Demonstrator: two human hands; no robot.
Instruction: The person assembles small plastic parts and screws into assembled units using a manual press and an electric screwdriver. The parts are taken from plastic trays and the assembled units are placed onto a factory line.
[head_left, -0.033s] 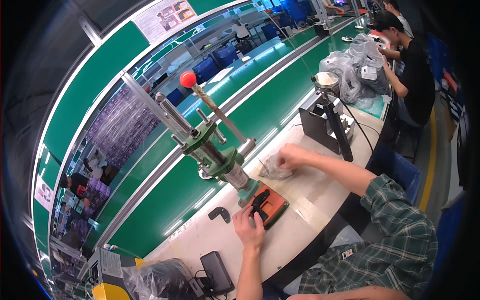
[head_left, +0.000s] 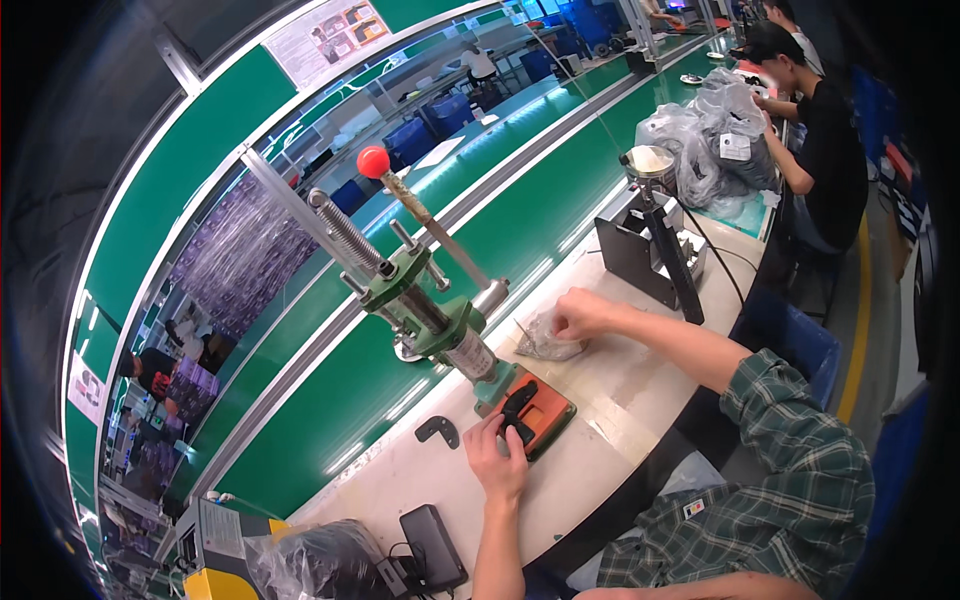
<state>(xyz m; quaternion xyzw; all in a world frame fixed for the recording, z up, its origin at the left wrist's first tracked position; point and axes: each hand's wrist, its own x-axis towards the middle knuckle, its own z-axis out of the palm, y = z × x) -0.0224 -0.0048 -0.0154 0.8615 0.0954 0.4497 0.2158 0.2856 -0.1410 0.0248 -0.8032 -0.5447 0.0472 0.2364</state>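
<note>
On the pale counter (head_left: pixel 640 390), right in front of the person, stands a green hand press (head_left: pixel 425 300) with a long lever and a red ball (head_left: pixel 373 160) on top. At its foot lies an orange block (head_left: pixel 545 410), and a small black part (head_left: pixel 518 402) sits on that block, just under the press rod. The left hand (head_left: pixel 495 462) rests at the near edge of the block. Its fingers touch the black part, likely to keep it straight under the rod. The grip looks loose and partly open, pressing more than squeezing.

The right hand (head_left: pixel 580 315) is off to the right, curled down onto a small clear bag (head_left: pixel 545 340). The fingers are bent and pinched together at the bag, but I cannot tell what they have hold of. The bag lies near the press, so it is easy to reach.

Another black part (head_left: pixel 438 430) lies alone on the counter, just left of the orange block. A black box stand (head_left: pixel 650 255) with a cable stands behind the right arm. Near the bottom edge is a flat black gadget (head_left: pixel 432 545) with a cord. Behind the counter runs a long green belt (head_left: pixel 330 380). Farther down the line another person (head_left: pixel 815 130) sits by big clear bags (head_left: pixel 715 130). The press lever leans out above the block.
</note>
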